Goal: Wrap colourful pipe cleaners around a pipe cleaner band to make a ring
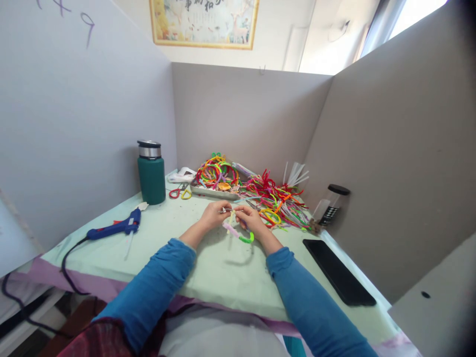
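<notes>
Glue gun (pixel 115 228) lies at 9 o'clock from the loop, bottle (pixel 151 181) at 10. The left hand (pixel 215 214) curls its fingers by the loop's top; whether they grip it, I cannot tell. The fuzzy loop (pixel 232 230) hangs between the 2 hands; the right hand (pixel 253 219) pinches it. The step seems to be joining ends; next calls for a steady hold. Fuzzy sticks (pixel 278 196) lie at 1 o'clock.

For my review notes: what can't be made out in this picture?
All in the head view:
Where the left hand and right hand meet the fuzzy strip: hidden by the hands, and too small.
Most of the floor of the metal tray: covered by colourful craft pieces.
Top of the wall poster: cut off by the upper edge.
Contents of the dark-lidded bottle: blurred.
</notes>
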A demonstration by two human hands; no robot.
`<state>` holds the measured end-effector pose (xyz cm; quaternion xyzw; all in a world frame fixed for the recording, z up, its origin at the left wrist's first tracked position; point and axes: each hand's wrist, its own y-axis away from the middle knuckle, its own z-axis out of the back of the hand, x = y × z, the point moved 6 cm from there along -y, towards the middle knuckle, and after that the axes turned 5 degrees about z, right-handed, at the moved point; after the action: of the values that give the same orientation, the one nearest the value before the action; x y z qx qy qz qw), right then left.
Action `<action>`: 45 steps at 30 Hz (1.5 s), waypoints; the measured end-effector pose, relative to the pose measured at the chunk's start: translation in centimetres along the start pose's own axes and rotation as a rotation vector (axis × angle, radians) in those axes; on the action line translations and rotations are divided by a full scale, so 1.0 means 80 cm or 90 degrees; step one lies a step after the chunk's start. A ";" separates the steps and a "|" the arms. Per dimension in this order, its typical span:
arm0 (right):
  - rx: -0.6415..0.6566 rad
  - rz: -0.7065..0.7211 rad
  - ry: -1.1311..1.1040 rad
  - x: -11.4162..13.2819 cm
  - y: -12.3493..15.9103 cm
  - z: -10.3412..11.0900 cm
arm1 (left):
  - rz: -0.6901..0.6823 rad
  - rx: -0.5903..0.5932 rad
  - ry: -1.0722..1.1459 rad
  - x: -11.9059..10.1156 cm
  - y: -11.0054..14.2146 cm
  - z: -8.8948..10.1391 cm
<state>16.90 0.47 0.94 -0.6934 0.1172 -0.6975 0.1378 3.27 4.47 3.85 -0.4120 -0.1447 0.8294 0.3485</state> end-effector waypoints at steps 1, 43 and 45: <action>0.000 0.000 0.001 0.000 0.000 0.000 | 0.001 0.001 0.001 0.001 0.000 0.000; -0.007 0.017 0.031 -0.006 -0.002 -0.004 | 0.300 0.067 0.306 0.024 0.005 -0.019; -0.001 0.022 0.029 -0.005 -0.002 -0.005 | 0.313 0.059 0.318 0.022 0.005 -0.018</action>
<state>16.46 0.74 0.62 -0.6751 0.1325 -0.7108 0.1465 3.48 5.33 1.69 -0.6083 0.0861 0.7679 0.1815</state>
